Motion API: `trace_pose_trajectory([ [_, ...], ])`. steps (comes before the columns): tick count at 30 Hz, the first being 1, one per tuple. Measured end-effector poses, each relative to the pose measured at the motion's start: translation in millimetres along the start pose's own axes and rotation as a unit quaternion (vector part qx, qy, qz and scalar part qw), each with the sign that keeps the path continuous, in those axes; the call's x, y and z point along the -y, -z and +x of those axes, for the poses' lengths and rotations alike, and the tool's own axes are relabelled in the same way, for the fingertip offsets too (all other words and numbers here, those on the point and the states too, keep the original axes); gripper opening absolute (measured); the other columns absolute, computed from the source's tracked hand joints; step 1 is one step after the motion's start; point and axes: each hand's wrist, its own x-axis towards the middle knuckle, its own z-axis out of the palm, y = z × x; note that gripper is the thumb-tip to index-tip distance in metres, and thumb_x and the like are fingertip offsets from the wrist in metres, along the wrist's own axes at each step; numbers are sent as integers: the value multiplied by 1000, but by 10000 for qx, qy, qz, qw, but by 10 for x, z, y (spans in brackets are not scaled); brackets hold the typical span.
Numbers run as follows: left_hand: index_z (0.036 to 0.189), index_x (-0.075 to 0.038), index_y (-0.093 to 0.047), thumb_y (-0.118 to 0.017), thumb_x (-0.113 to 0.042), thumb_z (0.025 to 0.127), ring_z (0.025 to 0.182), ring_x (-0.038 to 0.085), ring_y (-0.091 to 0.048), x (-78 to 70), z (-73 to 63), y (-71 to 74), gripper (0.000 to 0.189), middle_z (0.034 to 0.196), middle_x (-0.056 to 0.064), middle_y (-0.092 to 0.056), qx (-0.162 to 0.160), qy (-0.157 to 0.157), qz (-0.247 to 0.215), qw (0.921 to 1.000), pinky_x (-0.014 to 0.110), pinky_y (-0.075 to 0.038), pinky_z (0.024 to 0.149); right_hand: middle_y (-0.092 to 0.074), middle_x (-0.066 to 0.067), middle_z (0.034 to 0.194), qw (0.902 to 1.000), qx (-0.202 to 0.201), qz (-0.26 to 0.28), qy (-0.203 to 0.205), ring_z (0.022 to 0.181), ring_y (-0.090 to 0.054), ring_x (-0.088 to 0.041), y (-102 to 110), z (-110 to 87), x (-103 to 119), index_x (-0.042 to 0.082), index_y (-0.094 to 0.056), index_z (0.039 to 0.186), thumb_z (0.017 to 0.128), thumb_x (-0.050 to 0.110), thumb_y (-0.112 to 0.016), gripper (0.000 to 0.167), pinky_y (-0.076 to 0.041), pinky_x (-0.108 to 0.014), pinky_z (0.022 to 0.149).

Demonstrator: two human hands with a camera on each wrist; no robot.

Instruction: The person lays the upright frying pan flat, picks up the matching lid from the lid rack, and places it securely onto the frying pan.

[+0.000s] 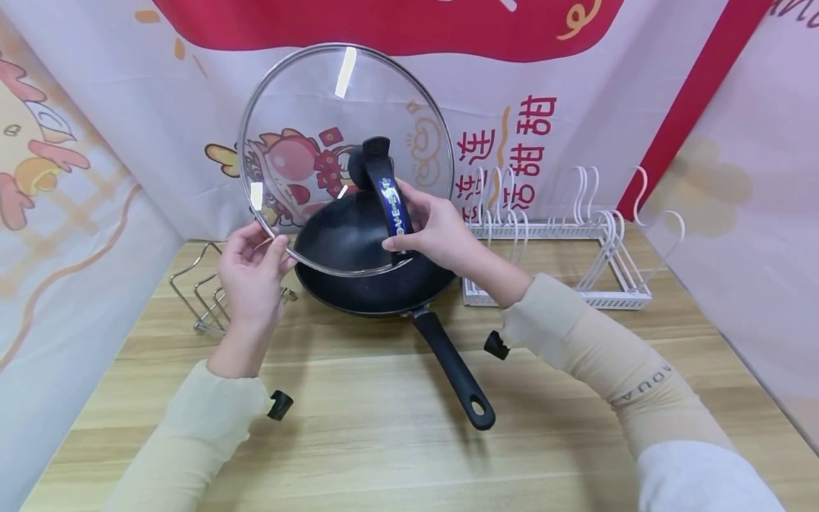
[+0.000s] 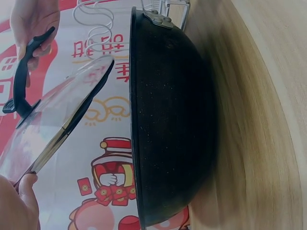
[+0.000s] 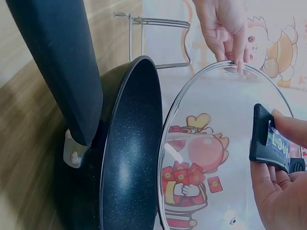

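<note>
A round glass lid (image 1: 288, 114) with a metal rim is held tilted above a black wok (image 1: 377, 288). My left hand (image 1: 252, 274) pinches the lid's rim at its lower left, thumb in front. With my right hand (image 1: 435, 224) I grip the lid's black handle (image 1: 390, 192), which bears a blue label. In the right wrist view, the thumb and fingers of the right hand (image 3: 283, 177) lie on either side of that handle. The wok stands on the table, its long handle (image 1: 457, 373) pointing toward me; in the left wrist view lid and wok are apart.
Left of the wok stands a metal wire rack (image 1: 205, 299). To its right is a white rack (image 1: 617, 299) with curved upright dividers. The wooden table (image 1: 358, 441) meets printed cloth walls (image 1: 512, 78) at the back and sides.
</note>
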Motion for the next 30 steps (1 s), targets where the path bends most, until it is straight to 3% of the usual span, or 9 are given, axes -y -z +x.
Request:
trace_pose_trajectory([
  [14, 108, 0, -66, -70, 15, 88, 74, 13, -64, 47, 54, -13, 25, 93, 12, -61, -357, 343, -208, 9986, 19, -58, 56, -67, -13, 122, 9994, 2, 288, -174, 96, -59, -22, 15, -11, 22, 16, -40, 159, 81, 3, -86, 91, -52, -27, 77],
  [19, 107, 1, -65, -70, 15, 88, 73, 12, -63, 35, 65, -28, 25, 92, 10, -59, -457, 506, -97, 9976, 19, -57, 54, -66, -10, 125, 9989, 28, 338, -334, 100, -59, -23, 21, -12, 8, 19, -38, 160, 83, 4, -86, 91, -53, -30, 81],
  [30, 100, -8, -71, -72, 13, 88, 75, 11, -64, 38, 107, -46, 24, 95, 8, -62, -590, 827, 434, 9939, 20, -59, 63, -65, -10, 127, 9981, 45, 447, -427, 105, -59, -23, 3, -3, -51, 20, -37, 160, 85, 5, -85, 90, -57, -34, 89],
])
